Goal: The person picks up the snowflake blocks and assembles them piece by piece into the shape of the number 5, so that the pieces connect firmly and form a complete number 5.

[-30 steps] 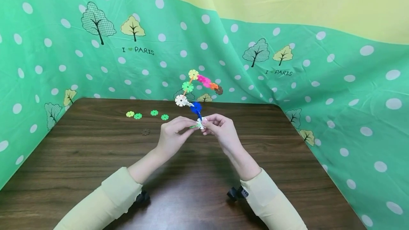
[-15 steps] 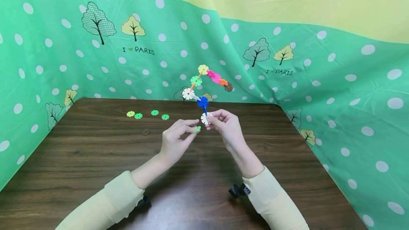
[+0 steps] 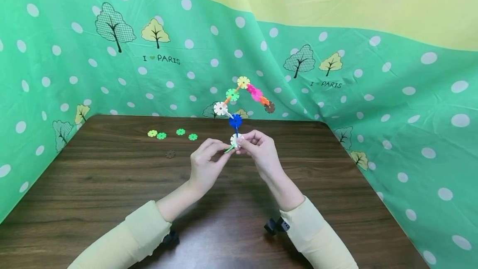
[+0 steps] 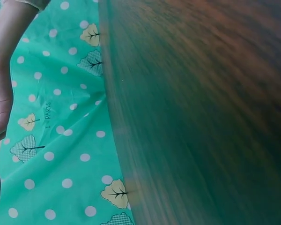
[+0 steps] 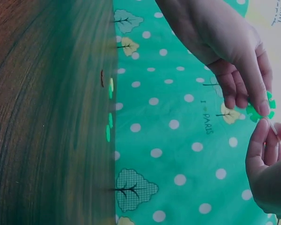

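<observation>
With the lower white disc point(image 3: 234, 139) as my clock centre and twelve at the top of the head view, I have my right hand point(image 3: 259, 152) at four o'clock, thumb and fingers pinched on that disc. My left hand point(image 3: 206, 162) is at eight o'clock, its fingers clamped on a green disc point(image 3: 228, 150) whose edge meets the white one; I can't tell whether they are slotted together. From the white disc the joined chain rises: the blue disc point(image 3: 235, 121) at twelve, the upper white disc point(image 3: 220, 108) at eleven, the yellow disc point(image 3: 243, 82) up at twelve, then pink pieces point(image 3: 256, 94) and an orange piece point(image 3: 264, 101) sloping to the brown end disc point(image 3: 269, 107) near two o'clock. On the tabletop point(image 3: 123, 177), towards nine o'clock, I see a loose yellow disc point(image 3: 152, 133), three loose green discs point(image 3: 181, 132) and, nearer me, a loose brown disc point(image 3: 170, 154).
</observation>
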### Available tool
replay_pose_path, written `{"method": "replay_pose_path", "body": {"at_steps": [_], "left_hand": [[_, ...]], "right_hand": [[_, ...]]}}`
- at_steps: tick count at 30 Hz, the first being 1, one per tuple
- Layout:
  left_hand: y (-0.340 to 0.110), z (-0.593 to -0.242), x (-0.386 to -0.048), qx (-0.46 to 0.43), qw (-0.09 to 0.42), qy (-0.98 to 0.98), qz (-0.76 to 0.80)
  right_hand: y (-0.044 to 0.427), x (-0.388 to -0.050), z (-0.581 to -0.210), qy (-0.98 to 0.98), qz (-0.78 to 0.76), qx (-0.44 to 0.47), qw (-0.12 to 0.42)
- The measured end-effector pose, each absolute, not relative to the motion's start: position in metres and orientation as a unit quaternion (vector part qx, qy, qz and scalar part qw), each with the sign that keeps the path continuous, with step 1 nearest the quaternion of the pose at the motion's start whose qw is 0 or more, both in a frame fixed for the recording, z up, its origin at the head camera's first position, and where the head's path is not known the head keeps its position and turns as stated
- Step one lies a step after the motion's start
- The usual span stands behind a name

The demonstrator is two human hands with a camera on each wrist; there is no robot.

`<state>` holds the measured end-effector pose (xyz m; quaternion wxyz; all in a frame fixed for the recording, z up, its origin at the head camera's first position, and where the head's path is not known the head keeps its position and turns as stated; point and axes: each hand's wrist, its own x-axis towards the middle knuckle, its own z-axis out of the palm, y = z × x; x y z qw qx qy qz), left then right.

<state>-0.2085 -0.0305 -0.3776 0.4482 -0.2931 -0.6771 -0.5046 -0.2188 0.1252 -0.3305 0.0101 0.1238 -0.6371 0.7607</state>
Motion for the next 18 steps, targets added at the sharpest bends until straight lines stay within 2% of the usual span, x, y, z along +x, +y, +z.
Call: {"method": "replay_pose_path", "body": {"at_steps": [11,18], "left_hand": [[-0.0335,-0.3787,-0.2073,-0.343,0.429,-0.670,-0.499],[-0.0335,-0.3799,-0.2103,-0.365,0.446,-0.647,-0.501]], "right_hand": [[0.1299,-0.2192,-0.3270,-0.637,0.758,0.141,0.005],[0.1289,-0.2164,-0.3226,-0.645,0.748,0.156,0.011]]}}
